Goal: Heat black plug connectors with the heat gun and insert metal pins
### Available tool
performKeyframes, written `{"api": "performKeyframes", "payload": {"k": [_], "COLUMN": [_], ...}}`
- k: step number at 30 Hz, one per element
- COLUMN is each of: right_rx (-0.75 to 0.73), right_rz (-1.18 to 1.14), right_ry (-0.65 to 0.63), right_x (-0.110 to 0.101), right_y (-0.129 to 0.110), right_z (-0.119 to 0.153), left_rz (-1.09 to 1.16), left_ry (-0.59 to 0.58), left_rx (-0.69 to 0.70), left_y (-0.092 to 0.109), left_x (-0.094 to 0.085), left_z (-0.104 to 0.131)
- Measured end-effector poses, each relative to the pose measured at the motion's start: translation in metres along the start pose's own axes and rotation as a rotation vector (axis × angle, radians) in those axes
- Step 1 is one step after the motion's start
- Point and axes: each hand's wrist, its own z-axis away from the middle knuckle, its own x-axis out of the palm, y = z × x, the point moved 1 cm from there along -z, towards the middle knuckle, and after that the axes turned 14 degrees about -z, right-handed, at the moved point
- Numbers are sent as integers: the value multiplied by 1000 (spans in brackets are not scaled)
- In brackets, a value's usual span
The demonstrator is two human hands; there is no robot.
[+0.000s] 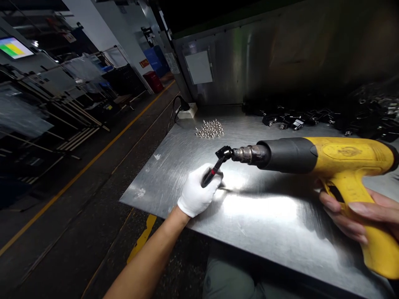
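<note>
My left hand [199, 191], in a white glove, is closed around a slim dark hand tool [213, 172] with a red band; its exact kind is unclear. At the tip of that tool sits a small glossy black part [224, 153], held above the metal table. My bare right hand [358, 211] grips the handle of a yellow heat gun [352, 153] with a dark front collar. The stepped metal nozzle [247, 154] points left, its end right at the black part. Whether nozzle and part touch, I cannot tell.
A cluster of small shiny metal pieces [210, 128] lies on the metal table [174, 178]. Black parts with metal fittings [296, 120] are heaped along the back right. A power strip [188, 111] with a black plug stands at the back corner. Racks [77, 108] stand left, across the floor.
</note>
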Motion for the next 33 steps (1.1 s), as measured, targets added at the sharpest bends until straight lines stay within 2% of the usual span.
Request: {"api": "performKeyframes", "payload": {"k": [2,6,10,14,17,23,26,29,33], "right_rx": [-13,12,-28,-35,-30,-48,-39,-31,-34], "right_rz": [-25,-32,-17,8,6,14,21,19,36], "right_ry": [24,-65,-79,-155,-136,-10,1,-32,-182], "right_x": [5,1,-3,-4,-2,14,16,10,-3], "right_y": [0,0,-1,-1,-1,-3,-3,-3,-1], "right_z": [3,0,-2,-3,-2,6,8,6,0], "left_rz": [-22,-36,-8,2,-4,3,16,-50,-176], "left_ry": [20,48,54,53,51,73,64,88,187], "left_rx": [7,20,-10,-26,-27,-29,-42,-41,-52], "left_y": [1,2,4,5,6,7,6,4,6], "left_x": [3,7,9,9,9,10,12,16,21], "left_z": [0,0,-1,-1,-2,-1,-1,-1,-4]}}
